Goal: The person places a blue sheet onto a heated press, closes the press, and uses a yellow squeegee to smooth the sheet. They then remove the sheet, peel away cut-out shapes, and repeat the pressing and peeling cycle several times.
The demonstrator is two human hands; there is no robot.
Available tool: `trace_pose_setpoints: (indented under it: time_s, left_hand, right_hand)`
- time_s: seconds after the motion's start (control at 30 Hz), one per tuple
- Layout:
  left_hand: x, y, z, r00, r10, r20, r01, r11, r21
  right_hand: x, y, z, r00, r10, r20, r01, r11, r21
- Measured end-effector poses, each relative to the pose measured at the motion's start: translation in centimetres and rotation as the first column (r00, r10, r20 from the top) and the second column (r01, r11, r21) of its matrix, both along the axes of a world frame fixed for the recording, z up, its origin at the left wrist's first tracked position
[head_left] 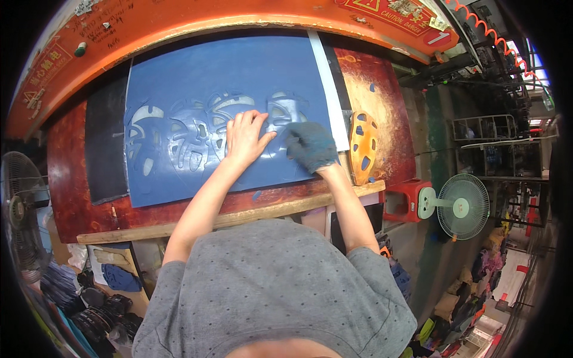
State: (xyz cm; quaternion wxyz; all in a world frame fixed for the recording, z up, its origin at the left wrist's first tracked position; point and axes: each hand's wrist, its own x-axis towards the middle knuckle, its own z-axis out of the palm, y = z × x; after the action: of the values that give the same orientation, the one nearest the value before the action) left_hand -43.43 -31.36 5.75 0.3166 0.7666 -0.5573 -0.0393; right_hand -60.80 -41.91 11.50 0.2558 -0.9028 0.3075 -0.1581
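Note:
A large blue sheet lies on the worktable, its near half marked with several cut outlines and slots shaped like shoe parts. My left hand is bare and rests on the sheet over one of the cut shapes, fingers extended and thumb apart, holding nothing. Just right of it, my right hand wears a dark blue-grey glove. Its fingers curl in at the sheet beside a cut shape; whatever they grip is hidden by the glove. To the right of the sheet lies a yellow-orange cutting die with several holes.
Beyond the table an orange machine beam spans the far side. A wooden rail runs along the near edge. At the right stand a red stool and a pale green fan; another fan is at the left.

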Motion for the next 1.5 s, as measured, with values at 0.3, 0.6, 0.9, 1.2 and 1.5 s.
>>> trace_pose_setpoints:
  time_s: [0.3, 0.6, 0.9, 1.2, 1.5]
  left_hand:
    - [-0.3, 0.0, 1.1, 0.983, 0.027, -0.181, -0.015, 0.998, 0.067]
    - [0.7, -1.8, 0.0, 0.455, 0.046, -0.889, 0.092, 0.991, 0.098]
    - [1.4, -1.2, 0.2, 0.194, 0.009, -0.981, 0.104, 0.994, 0.03]
    - [-1.2, -1.7, -0.5, 0.708, 0.15, -0.69, 0.015, 0.974, 0.226]
    - [-3.0, -1.8, -1.6, 0.39, -0.022, -0.921, -0.123, 0.989, -0.076]
  right_hand:
    - [-0.6, 0.7, -2.5, 0.767, -0.431, 0.476, 0.358, 0.902, 0.24]
    - [-0.4, 2.1, 1.5, 0.609, -0.585, 0.536, 0.316, 0.799, 0.512]
    - [3.6, 4.5, -0.5, 0.955, -0.169, 0.244, 0.13, 0.977, 0.168]
    - [-5.3, 1.2, 0.5, 0.988, -0.137, 0.075, 0.095, 0.91, 0.403]
    - [-2.3, 4.6, -3.8, 0.967, 0.118, 0.227, -0.232, 0.78, 0.582]
